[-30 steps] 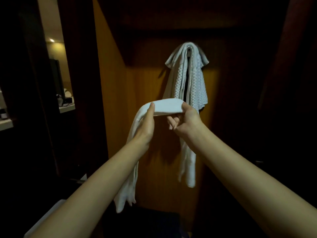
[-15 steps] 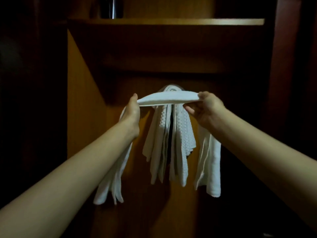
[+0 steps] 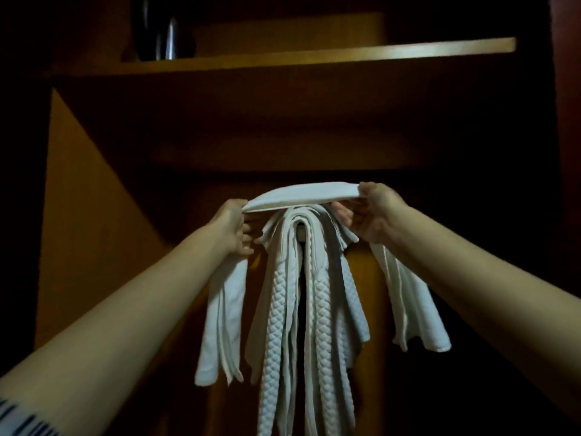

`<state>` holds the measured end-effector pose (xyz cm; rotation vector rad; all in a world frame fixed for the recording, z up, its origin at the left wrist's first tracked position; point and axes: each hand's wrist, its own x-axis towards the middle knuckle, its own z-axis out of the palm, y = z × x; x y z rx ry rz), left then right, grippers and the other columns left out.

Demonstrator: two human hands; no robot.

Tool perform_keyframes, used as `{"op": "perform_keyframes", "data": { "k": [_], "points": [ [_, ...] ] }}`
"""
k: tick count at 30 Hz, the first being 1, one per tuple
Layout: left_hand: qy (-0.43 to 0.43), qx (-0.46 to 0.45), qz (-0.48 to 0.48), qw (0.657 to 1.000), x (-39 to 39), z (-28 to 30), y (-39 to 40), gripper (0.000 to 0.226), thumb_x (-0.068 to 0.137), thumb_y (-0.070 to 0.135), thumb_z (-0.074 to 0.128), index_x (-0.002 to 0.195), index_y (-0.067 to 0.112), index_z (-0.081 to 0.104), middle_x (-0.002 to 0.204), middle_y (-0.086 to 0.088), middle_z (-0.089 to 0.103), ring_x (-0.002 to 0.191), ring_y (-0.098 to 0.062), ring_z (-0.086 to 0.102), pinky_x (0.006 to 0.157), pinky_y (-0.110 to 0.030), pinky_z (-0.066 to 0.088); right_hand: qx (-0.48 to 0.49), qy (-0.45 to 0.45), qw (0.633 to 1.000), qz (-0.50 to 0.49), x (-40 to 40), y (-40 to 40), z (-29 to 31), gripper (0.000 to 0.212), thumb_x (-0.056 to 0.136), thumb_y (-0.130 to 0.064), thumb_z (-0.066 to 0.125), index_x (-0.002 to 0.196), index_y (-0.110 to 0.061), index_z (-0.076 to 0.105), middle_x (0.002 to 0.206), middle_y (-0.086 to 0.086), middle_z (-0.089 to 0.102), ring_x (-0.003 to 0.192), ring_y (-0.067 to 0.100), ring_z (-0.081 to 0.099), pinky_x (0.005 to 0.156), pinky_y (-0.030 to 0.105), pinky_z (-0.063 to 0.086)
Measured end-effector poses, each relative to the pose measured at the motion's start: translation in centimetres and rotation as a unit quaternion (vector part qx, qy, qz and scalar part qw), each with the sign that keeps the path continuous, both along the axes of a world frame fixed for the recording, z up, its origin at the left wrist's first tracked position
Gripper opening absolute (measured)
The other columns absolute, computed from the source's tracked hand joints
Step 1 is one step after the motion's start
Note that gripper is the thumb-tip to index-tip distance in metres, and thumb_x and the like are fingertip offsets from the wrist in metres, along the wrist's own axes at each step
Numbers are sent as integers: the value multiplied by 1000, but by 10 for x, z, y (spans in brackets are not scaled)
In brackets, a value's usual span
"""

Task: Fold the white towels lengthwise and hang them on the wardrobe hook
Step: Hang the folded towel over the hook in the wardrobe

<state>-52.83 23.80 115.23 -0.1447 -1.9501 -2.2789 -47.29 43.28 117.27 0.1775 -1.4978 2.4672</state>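
Note:
A smooth white towel [image 3: 301, 196], folded into a long strip, is stretched level between both hands just above the hook. My left hand [image 3: 231, 226] grips its left part and my right hand [image 3: 372, 214] grips its right part; the two ends hang down on either side. Below the strip, a textured white towel [image 3: 301, 309] is draped over the wardrobe hook [image 3: 301, 237], of which only a small grey piece shows between the folds.
The wooden back panel [image 3: 94, 247] of the wardrobe is lit orange on the left. A wooden shelf [image 3: 314, 56] runs overhead with a dark metallic container [image 3: 163, 36] standing on it. The right side is dark.
Both hands have lifted the folded towel up and forward, from in front of the hanging towel to just above the hook. The view has tilted upward and closer.

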Motion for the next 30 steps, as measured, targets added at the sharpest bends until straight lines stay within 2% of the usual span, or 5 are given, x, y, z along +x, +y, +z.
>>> {"op": "perform_keyframes", "data": {
  "k": [12,16,23,27,30],
  "points": [
    [11,-112,25,993,-41,-54,-3,44,92,39,34,79,13,67,69,-1,66,55,-14,57,55,-25,46,116,-63,991,-37,-48,14,-64,37,97,-40,37,98,-9,57,57,3,49,46,13,42,45,24,34],
    [117,-88,65,987,-26,-78,-8,46,93,40,46,70,8,68,47,-1,62,32,-12,52,34,-17,40,343,83,908,-226,-36,23,-99,26,95,-35,47,82,-18,62,61,1,56,51,13,51,49,26,41],
    [296,-295,352,838,-26,-120,8,42,68,19,72,93,23,39,92,6,46,91,-16,43,75,-30,35,462,182,727,-475,-45,3,-116,55,70,-28,74,114,-17,42,113,4,44,105,22,45,87,35,40],
    [171,-222,271,921,-45,-126,20,76,80,13,69,139,19,21,140,-8,38,130,-29,34,103,-40,33,423,107,810,-391,-61,-7,-128,88,75,-18,74,144,-21,19,136,7,42,124,27,44,100,45,44],
    [142,-265,220,928,-52,-131,24,51,93,12,55,139,13,34,134,-11,50,119,-29,50,96,-37,42,381,82,843,-371,-72,-4,-138,67,84,-12,65,139,-25,28,116,2,57,105,25,59,81,40,54]
  ]
}}
